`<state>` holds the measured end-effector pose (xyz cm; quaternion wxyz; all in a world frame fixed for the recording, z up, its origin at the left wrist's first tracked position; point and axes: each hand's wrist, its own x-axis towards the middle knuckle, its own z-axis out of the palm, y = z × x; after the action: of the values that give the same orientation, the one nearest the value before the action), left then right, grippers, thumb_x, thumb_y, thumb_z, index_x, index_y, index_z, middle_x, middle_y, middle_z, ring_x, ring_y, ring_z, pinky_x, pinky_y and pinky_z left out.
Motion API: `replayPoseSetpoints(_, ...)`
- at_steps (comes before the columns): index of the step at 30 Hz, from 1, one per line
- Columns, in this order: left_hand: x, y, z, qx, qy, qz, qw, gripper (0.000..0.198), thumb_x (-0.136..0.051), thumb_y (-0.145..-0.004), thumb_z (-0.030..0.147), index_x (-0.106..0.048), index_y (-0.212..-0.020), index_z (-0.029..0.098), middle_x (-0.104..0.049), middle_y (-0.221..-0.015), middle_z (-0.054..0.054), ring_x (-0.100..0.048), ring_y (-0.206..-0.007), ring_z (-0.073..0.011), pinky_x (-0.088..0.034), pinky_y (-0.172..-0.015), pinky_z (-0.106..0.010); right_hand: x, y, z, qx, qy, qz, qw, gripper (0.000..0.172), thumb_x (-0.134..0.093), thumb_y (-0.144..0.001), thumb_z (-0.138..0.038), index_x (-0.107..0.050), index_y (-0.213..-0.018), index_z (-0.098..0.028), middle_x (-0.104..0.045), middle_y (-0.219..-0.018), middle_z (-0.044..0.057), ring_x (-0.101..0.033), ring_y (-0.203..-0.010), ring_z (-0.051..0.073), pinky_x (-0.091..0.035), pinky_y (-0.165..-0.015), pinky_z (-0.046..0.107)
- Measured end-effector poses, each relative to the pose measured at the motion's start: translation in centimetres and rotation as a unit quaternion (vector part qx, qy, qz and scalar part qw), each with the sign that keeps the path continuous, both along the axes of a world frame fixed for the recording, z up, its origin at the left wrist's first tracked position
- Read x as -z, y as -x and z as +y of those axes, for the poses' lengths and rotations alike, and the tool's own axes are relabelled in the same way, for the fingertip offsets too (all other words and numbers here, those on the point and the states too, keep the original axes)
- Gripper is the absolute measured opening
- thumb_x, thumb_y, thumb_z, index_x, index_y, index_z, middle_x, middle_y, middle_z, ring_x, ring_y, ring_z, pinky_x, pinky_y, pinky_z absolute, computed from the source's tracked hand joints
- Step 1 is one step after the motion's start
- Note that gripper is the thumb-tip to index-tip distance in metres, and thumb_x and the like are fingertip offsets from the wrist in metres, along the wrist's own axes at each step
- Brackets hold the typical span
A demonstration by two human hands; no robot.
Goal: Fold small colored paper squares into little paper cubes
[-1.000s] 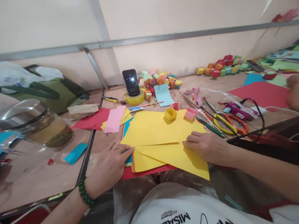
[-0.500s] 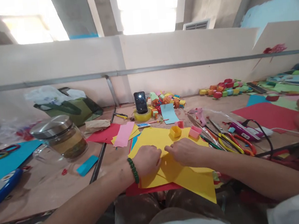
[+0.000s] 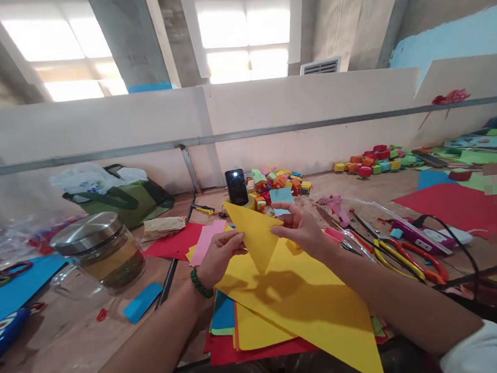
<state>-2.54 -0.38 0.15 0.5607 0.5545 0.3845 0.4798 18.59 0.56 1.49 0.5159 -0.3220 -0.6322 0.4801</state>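
Observation:
A small yellow piece of paper, folded to a triangle (image 3: 255, 232), is held up in the air between both hands. My left hand (image 3: 222, 252), with a green bead bracelet at the wrist, pinches its left edge. On the other side my right hand (image 3: 302, 231) grips the right corner between thumb and fingers. Below them lie large yellow paper sheets (image 3: 311, 303), on which the hands cast a shadow. Under these sheets, red, blue and green paper edges stick out. A folded pink paper box (image 3: 333, 236) sits partly behind my right forearm.
A lidded glass mug (image 3: 101, 251) stands at the left, near a blue paper strip (image 3: 142, 302). Pliers (image 3: 415, 259), scissors and a purple glue gun (image 3: 418, 235) lie at the right. A phone (image 3: 237, 187) stands before a pile of folded paper pieces (image 3: 276, 178).
Both hands have risen from the yellow sheets, lifting the folded yellow paper into view. The camera view has tilted up slightly.

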Motion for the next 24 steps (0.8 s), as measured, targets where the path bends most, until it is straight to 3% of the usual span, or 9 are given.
replayPoseSetpoints(7,0.6,-0.9,-0.3,0.016,0.054,0.005,0.998,0.045,-0.084,-0.056,0.046,-0.075,-0.086,0.013,-0.075,-0.087,-0.009,-0.065,-0.073,-0.0179,-0.051,-0.063,-0.025,1.0,0.4,-0.8,0.019,-0.056,-0.044,0.997,0.054,-0.072,-0.071,-0.036,-0.05,-0.117,-0.019,-0.056,-0.064,-0.006,-0.05,-0.057,0.01,-0.038,-0.052,0.023)
replayPoseSetpoints(13,0.6,-1.4,-0.5,-0.005,0.034,0.048,0.998,0.049,-0.083,-0.055,0.049,-0.075,-0.088,0.015,-0.075,-0.087,-0.008,-0.062,-0.067,-0.0165,-0.047,-0.053,-0.023,1.4,0.1,-0.6,0.04,-0.083,-0.054,0.994,0.05,-0.067,-0.074,-0.034,-0.049,-0.118,-0.018,-0.047,-0.06,-0.009,-0.044,-0.054,0.009,-0.034,-0.051,0.022)
replayPoseSetpoints(24,0.7,-1.3,-0.6,-0.015,0.006,0.054,0.998,0.045,-0.081,-0.058,0.046,-0.073,-0.089,0.014,-0.074,-0.089,-0.009,-0.063,-0.072,-0.0194,-0.047,-0.06,-0.027,1.3,0.0,-0.7,0.057,-0.121,-0.082,0.988,0.044,-0.065,-0.076,-0.034,-0.051,-0.115,-0.02,-0.048,-0.06,-0.008,-0.045,-0.054,0.009,-0.036,-0.052,0.023)
